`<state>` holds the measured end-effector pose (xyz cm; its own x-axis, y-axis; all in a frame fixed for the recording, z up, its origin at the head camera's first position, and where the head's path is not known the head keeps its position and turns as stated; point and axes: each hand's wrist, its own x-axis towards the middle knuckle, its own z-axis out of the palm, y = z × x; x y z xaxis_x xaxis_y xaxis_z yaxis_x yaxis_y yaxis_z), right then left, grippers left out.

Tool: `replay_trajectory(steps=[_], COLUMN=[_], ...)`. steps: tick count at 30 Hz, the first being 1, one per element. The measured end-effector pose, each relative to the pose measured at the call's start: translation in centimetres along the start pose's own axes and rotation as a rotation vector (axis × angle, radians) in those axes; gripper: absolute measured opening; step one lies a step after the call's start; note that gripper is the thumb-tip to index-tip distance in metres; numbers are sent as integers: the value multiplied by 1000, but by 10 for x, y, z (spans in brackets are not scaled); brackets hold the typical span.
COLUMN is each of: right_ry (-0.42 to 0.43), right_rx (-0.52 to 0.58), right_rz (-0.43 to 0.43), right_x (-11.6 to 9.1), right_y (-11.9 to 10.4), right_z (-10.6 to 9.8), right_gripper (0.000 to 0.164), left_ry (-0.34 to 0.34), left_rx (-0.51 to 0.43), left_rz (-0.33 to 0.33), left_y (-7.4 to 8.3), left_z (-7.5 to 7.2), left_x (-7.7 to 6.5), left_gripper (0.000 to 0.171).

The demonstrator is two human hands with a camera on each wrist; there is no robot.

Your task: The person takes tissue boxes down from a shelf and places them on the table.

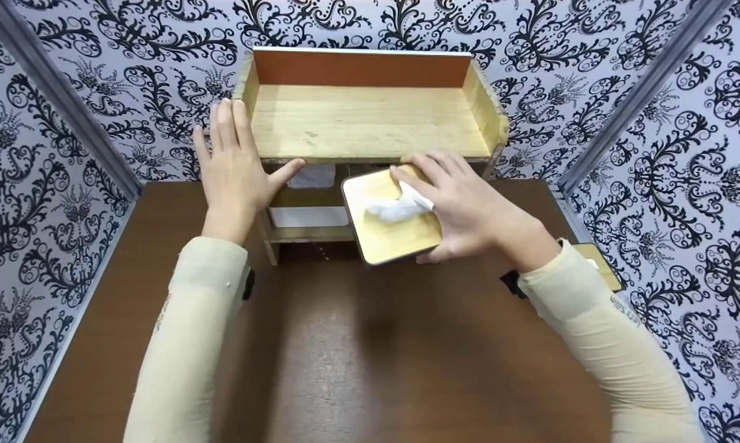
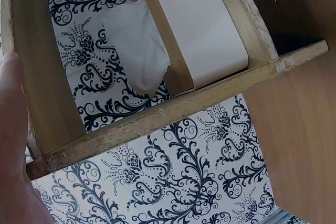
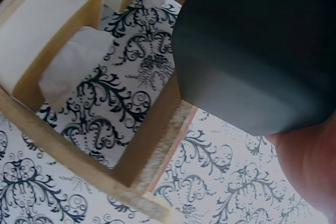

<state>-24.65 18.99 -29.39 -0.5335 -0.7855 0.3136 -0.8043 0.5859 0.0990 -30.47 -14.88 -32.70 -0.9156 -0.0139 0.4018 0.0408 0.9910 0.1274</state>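
Observation:
My right hand (image 1: 468,206) grips a tissue box (image 1: 370,237) with dark sides and a light wooden top; a white tissue (image 1: 398,209) sticks out of it. The box is tilted in front of the wooden shelf unit (image 1: 370,123). In the right wrist view the dark side of the tissue box (image 3: 252,61) fills the right, with part of my right hand (image 3: 310,166) against it. My left hand (image 1: 234,160) rests at the unit's left side, fingers straight and thumb spread across the front edge. Its inner face is hidden in the head view.
White tissue boxes (image 3: 50,30) with wooden tops and protruding tissues (image 3: 79,66) stand on the lower shelf. Another wooden-topped box (image 1: 601,264) is partly hidden behind the right sleeve. Patterned walls (image 1: 671,154) enclose the brown table (image 1: 345,369).

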Motion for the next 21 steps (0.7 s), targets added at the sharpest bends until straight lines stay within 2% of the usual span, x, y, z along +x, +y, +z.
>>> replay_trajectory(steps=[13, 21], right_ry=[-10, -49], right_rx=[-6, 29], right_rz=[-20, -2], right_x=[-28, -53], right_y=[0, 4], right_z=[30, 66], right_gripper=[127, 125], left_ry=[4, 24], left_rx=[12, -11], left_rz=[-1, 2], left_y=[0, 0], left_z=[1, 2], left_x=[1, 0], left_gripper=[126, 125])
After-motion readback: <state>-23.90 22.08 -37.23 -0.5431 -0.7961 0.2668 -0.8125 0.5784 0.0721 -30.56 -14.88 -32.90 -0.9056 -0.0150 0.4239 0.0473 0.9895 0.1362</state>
